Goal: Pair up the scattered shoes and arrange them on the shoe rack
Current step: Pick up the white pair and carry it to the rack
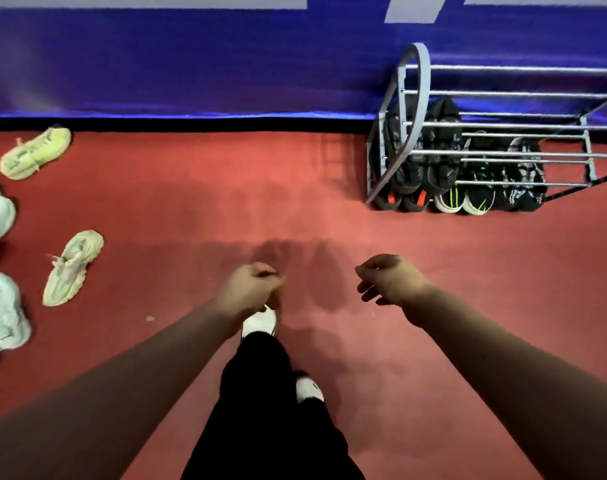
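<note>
While held over the red floor [191, 202], left hand [250, 285]: clenched, empty. Right hand [388, 278]: loosely curled, empty; shoe rack [502, 153] at two o'clock.

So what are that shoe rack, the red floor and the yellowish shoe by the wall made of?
The shoe rack is likely metal: thin silvery bars with a sheen, grey frame. The red floor looks matte, perhaps carpet or rubber matting; too blurred to tell. The yellowish shoe seems knit fabric, soft-looking and laced.
</note>
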Motion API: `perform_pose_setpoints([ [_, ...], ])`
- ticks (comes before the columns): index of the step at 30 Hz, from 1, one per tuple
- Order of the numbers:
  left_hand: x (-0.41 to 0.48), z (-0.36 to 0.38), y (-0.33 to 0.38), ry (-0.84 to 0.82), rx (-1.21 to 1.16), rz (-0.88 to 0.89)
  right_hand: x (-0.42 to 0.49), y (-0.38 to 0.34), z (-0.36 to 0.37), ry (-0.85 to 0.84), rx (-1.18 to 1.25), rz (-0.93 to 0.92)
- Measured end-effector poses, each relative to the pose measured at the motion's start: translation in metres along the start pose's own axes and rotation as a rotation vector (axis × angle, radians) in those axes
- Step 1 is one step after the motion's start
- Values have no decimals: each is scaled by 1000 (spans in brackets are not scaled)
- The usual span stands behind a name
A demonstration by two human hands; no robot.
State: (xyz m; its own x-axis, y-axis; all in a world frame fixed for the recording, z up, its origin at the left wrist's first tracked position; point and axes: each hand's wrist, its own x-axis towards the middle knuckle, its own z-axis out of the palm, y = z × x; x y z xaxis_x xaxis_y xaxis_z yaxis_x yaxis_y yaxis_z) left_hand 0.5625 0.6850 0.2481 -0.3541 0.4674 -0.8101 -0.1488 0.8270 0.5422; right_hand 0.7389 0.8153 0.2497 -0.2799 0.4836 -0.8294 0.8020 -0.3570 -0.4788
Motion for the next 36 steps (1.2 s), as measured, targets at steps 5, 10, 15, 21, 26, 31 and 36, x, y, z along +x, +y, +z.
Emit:
perform_pose_setpoints([
  [5,-25,-54,-43,87,-32,-32,-14,-10,50,-44,-44,0],
  [10,-36,-111,-87,134,-80,-51,-22,-34,113,-86,-68,-12],
  [15,-39,-175,-135,137,-115,-37,-25,-63,185,-73,-138,-26],
  [21,-47,-286,-223,140,-47,7,-34,-104,313,-58,-210,-16],
  [26,-73,-411,-294,176,50,42,-47,-151,458,-87,-194,-8],
  [31,-93,-536,-363,267,95,-7,-56,-200,595,-147,-211,-22],
  [36,-79,-603,-409,291,42,-51,-47,-241,662,-163,-310,-33],
])
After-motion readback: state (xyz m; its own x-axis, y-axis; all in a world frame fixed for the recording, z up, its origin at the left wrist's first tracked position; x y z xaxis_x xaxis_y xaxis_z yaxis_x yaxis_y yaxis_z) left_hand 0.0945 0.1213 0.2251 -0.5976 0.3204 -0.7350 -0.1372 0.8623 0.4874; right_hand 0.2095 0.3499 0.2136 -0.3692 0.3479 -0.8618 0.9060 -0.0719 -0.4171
